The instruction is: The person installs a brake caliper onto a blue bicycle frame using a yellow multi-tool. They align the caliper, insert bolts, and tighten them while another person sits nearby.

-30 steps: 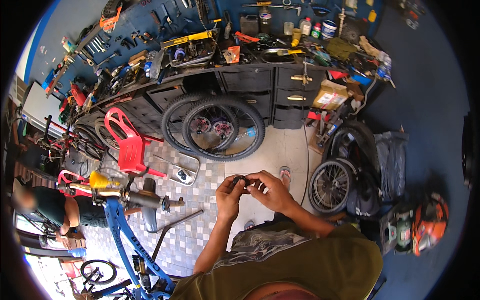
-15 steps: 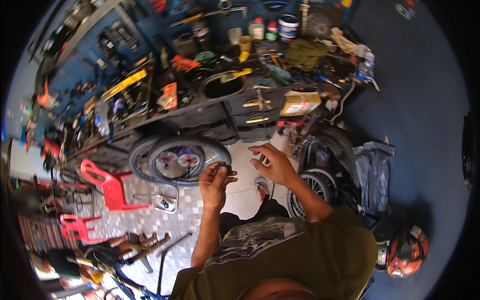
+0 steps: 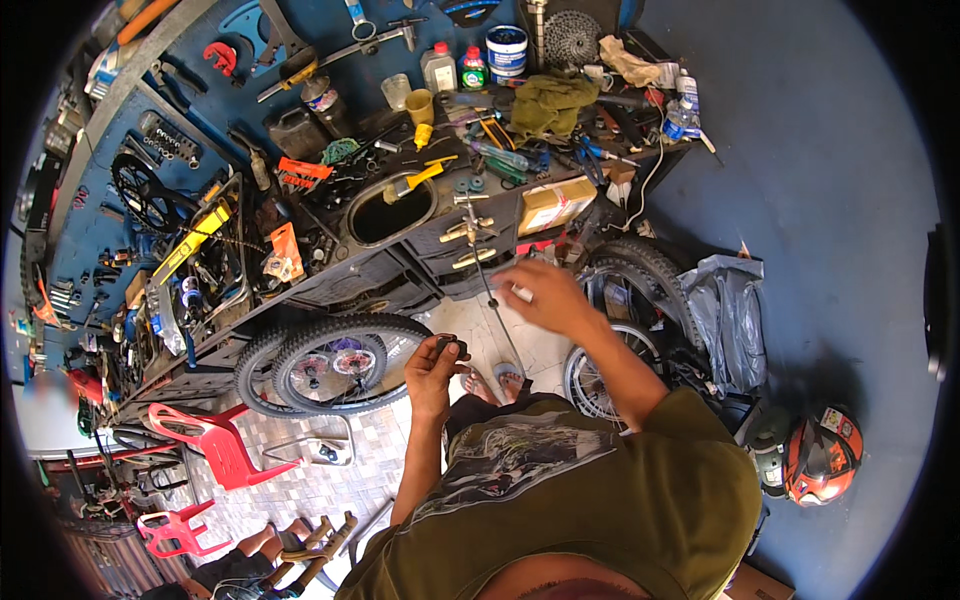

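Observation:
My left hand [image 3: 430,380] is closed round a small black part [image 3: 453,346], whose kind I cannot make out; thumb and fingers pinch it. My right hand [image 3: 548,298], smeared by motion, is raised with its fingers loosely stretched and nothing visible in them. Just left of its fingertips runs a thin dark rod [image 3: 502,329] with a black collar on it. The rod's upper end meets a brass-coloured clamp [image 3: 467,229] at the workbench's front edge; its lower end is close to my feet.
The cluttered workbench [image 3: 345,270] spans the front, with a yellow-handled brush [image 3: 415,182] over an oval opening. Bicycle wheels [image 3: 345,365] lean below it at left, and more tyres [image 3: 640,280] stand at right. A red chair [image 3: 222,445] and a helmet [image 3: 822,456] flank me.
My view has shifted, showing more of the bench. My right hand has moved nearer the bench clamp, now blurred. The black part stays in my left hand.

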A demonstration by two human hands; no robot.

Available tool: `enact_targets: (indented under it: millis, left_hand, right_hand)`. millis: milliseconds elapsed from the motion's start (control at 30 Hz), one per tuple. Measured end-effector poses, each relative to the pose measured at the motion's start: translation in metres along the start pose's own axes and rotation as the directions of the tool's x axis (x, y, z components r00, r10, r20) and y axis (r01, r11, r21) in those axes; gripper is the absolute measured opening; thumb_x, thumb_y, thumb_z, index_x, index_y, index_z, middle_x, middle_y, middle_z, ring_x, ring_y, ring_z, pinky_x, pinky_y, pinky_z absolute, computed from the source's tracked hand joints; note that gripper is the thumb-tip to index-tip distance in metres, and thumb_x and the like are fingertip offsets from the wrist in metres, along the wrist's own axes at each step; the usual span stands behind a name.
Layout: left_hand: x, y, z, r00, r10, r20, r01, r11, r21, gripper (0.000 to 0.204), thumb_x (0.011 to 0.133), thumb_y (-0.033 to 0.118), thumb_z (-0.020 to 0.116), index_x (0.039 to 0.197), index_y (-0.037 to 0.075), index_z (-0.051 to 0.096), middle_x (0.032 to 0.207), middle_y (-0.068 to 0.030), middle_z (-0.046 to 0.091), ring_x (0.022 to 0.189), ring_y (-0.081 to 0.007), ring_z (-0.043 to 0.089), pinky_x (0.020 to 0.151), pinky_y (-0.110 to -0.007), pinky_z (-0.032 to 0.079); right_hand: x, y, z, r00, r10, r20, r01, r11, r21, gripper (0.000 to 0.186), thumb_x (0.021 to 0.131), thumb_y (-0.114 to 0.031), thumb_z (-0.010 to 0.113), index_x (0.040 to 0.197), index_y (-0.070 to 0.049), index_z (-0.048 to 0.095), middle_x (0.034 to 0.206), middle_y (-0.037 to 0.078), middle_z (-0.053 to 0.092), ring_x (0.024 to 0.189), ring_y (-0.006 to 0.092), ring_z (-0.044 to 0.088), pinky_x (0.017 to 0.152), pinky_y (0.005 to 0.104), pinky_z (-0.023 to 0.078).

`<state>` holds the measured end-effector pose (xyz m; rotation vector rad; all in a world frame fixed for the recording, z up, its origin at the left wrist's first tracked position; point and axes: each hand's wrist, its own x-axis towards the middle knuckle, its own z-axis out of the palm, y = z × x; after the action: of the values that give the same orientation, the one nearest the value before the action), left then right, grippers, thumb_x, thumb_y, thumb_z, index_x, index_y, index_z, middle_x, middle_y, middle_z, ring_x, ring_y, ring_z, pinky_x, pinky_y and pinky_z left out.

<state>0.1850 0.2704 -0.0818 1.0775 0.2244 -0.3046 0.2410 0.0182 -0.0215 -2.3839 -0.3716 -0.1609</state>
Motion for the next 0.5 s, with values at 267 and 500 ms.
enact_targets:
  millis: [267, 500]
  left_hand:
    - [0.043, 0.049, -0.037, 0.987, 0.157, -0.044, -0.151, 0.981, 0.122, 0.018, 0.095, 0.006, 0.073, 0.111, 0.0, 0.068, 0.095, -0.0075, 0.071, 0.081, -0.0158, 0.069, 0.066, -0.03, 0.059]
    - [0.056, 0.062, -0.053, 0.944, 0.219, -0.245, -0.187, 0.971, 0.15, 0.026, 0.096, 0.012, 0.072, 0.117, -0.001, 0.065, 0.102, -0.0105, 0.071, 0.082, -0.0198, 0.07, 0.067, -0.032, 0.06]
  right_hand:
    - [0.148, 0.056, -0.036, 0.932, 0.103, -0.347, -0.111, 0.994, -0.001, 0.022, 0.09, -0.022, 0.07, 0.107, -0.009, 0.074, 0.096, 0.011, 0.075, 0.078, 0.0286, 0.072, 0.075, 0.0396, 0.058]
    - [0.298, 0.164, -0.015, 0.906, 0.422, -0.045, -0.381, 0.764, -0.521, 0.043, 0.092, -0.03, 0.071, 0.129, -0.009, 0.065, 0.112, 0.016, 0.074, 0.104, 0.035, 0.071, 0.086, 0.0473, 0.058]
